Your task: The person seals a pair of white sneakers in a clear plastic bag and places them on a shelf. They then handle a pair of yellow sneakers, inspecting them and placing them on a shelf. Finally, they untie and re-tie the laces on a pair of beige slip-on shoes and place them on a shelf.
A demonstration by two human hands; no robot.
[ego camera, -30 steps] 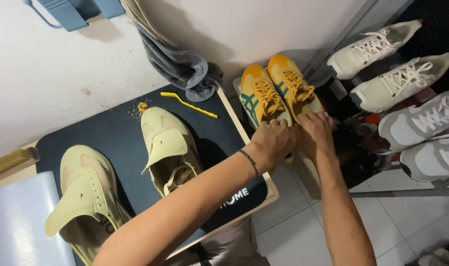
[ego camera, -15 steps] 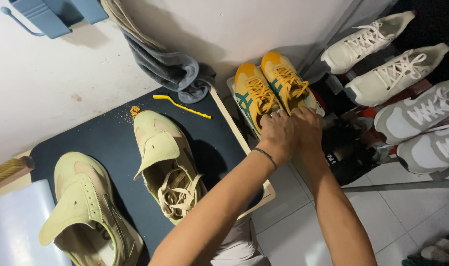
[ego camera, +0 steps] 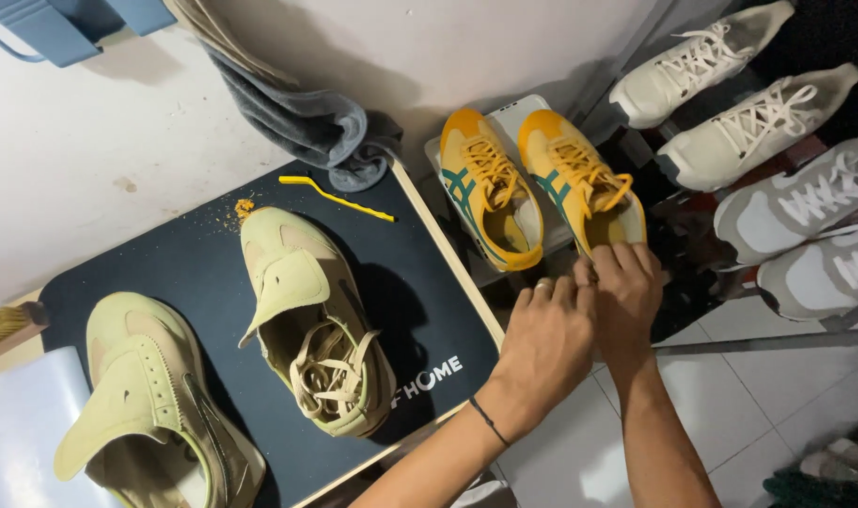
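Note:
A pair of yellow sneakers with teal stripes sits on a pale box lid, the left shoe beside the right shoe. My right hand grips the heel of the right yellow sneaker with its fingers over the rim. My left hand, with a ring and a dark wristband, is pressed against the right hand, its fingers curled down just behind the shoes. Whether those fingers hold anything is hidden.
Two olive-beige sneakers, one in the middle and one at the left, lie on a dark mat with a yellow stick. A grey towel hangs against the wall. White and grey sneakers fill a rack at right.
Both hands stay together at the heels of the yellow sneakers and have shifted slightly toward the right shoe. The view has drifted a little.

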